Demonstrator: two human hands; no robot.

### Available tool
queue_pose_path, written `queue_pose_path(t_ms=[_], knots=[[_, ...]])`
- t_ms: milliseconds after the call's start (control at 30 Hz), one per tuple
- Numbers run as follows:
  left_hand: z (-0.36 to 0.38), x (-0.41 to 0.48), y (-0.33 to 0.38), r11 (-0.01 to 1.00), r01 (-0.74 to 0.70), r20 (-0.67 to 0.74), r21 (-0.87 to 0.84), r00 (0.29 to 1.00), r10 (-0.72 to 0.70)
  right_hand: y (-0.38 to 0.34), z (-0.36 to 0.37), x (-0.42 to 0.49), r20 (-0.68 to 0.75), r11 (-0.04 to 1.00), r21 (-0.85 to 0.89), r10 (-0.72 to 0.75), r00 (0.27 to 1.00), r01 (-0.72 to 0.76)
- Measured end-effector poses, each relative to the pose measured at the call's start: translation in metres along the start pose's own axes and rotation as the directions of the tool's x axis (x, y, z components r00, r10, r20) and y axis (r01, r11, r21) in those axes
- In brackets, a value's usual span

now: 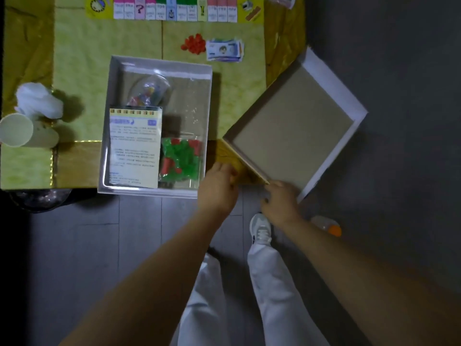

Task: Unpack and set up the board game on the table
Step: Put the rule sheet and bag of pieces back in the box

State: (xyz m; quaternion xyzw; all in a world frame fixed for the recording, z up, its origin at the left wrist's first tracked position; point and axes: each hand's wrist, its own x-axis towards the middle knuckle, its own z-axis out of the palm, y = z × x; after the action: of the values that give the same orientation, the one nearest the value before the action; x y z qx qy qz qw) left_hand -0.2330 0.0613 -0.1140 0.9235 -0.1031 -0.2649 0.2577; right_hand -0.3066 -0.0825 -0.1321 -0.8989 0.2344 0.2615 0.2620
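Note:
The open game box (pixel 113 121) lies at the table's near edge. It holds a printed rule sheet (pixel 134 148), a bag of green and red pieces (pixel 182 158) and a clear bag of coloured tokens (pixel 149 92). The upturned lid (pixel 294 126) hangs tilted past the table's right corner. My left hand (pixel 219 186) and my right hand (pixel 282 203) both hold its near edge. The unfolded board (pixel 174 10) lies at the far side, with loose red pieces (pixel 193 43) and a stack of paper money (pixel 224 49) in front of it.
A paper cup (pixel 16 131) and crumpled white tissue (pixel 37 101) sit at the table's left edge. On the grey floor stands a bottle with an orange cap (pixel 329 227) beside my shoe (pixel 260 228). A yellow-green cloth (pixel 82 71) covers the table.

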Motion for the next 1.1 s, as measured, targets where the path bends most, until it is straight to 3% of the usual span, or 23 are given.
queue_pose_path(t_ms=[67, 133, 200, 300, 367, 433, 500, 567, 633, 700, 733, 800, 900, 1000, 1100], knots=[[0.011, 0.009, 0.024, 0.945, -0.230, 0.035, 0.232, 0.973, 0.228, 0.007, -0.003, -0.004, 0.015, 0.999, 0.012, -0.042, 0.999, 0.042], [0.024, 0.012, 0.038, 0.860, -0.271, 0.135, 0.432, 0.963, 0.235, 0.016, -0.009, -0.006, 0.001, 0.997, 0.067, -0.044, 0.999, 0.043], [0.035, 0.012, 0.047, 0.803, -0.278, 0.186, 0.527, 0.960, 0.211, 0.028, -0.016, -0.008, -0.023, 0.995, 0.096, -0.037, 0.999, 0.039], [0.046, 0.011, 0.057, 0.732, -0.331, 0.228, 0.596, 0.943, 0.241, 0.045, -0.025, -0.015, -0.035, 0.984, 0.179, -0.013, 0.999, 0.019], [0.049, 0.014, 0.064, 0.742, -0.324, 0.255, 0.587, 0.944, 0.211, 0.057, -0.029, -0.020, -0.073, 0.947, 0.321, 0.004, 0.997, 0.020], [0.051, 0.016, 0.071, 0.783, -0.289, 0.255, 0.551, 0.952, 0.172, 0.069, -0.036, -0.026, -0.232, 0.892, 0.451, 0.082, 0.969, 0.033], [0.053, 0.016, 0.073, 0.835, -0.254, 0.234, 0.489, 0.960, 0.155, 0.081, -0.045, -0.032, -0.416, 0.832, 0.554, 0.324, 0.850, -0.046], [0.054, 0.015, 0.078, 0.880, -0.246, 0.190, 0.407, 0.965, 0.182, 0.097, -0.054, -0.035, -0.387, 0.680, 0.692, 0.634, 0.670, -0.244], [0.054, 0.012, 0.086, 0.915, -0.251, 0.160, 0.317, 0.965, 0.209, 0.111, -0.058, -0.035, -0.058, 0.309, 0.874, 0.833, 0.550, -0.375], [0.053, 0.010, 0.098, 0.946, -0.225, 0.159, 0.232, 0.969, 0.192, 0.112, -0.061, -0.038, 0.350, -0.129, 0.912, 0.738, 0.576, -0.389], [0.050, 0.009, 0.103, 0.966, -0.203, 0.158, 0.162, 0.971, 0.177, 0.108, -0.062, -0.041, 0.459, -0.243, 0.882, 0.639, 0.617, -0.405], [0.043, 0.006, 0.107, 0.978, -0.183, 0.152, -0.097, 0.969, 0.196, 0.094, -0.063, -0.045, 0.525, -0.316, 0.850, 0.425, 0.737, -0.422], [0.032, -0.003, 0.105, 0.838, -0.118, 0.095, -0.532, 0.976, 0.198, 0.068, -0.071, -0.042, 0.492, -0.310, 0.850, 0.173, 0.853, -0.427], [0.018, -0.011, 0.105, 0.618, 0.067, 0.156, -0.783, 0.984, 0.091, 0.046, -0.074, -0.034, 0.507, -0.213, 0.851, 0.100, 0.856, -0.479], [0.005, -0.010, 0.092, 0.456, 0.136, 0.144, -0.879, 0.989, -0.017, 0.025, -0.068, -0.031, 0.549, -0.086, 0.836, 0.113, 0.828, -0.543]])
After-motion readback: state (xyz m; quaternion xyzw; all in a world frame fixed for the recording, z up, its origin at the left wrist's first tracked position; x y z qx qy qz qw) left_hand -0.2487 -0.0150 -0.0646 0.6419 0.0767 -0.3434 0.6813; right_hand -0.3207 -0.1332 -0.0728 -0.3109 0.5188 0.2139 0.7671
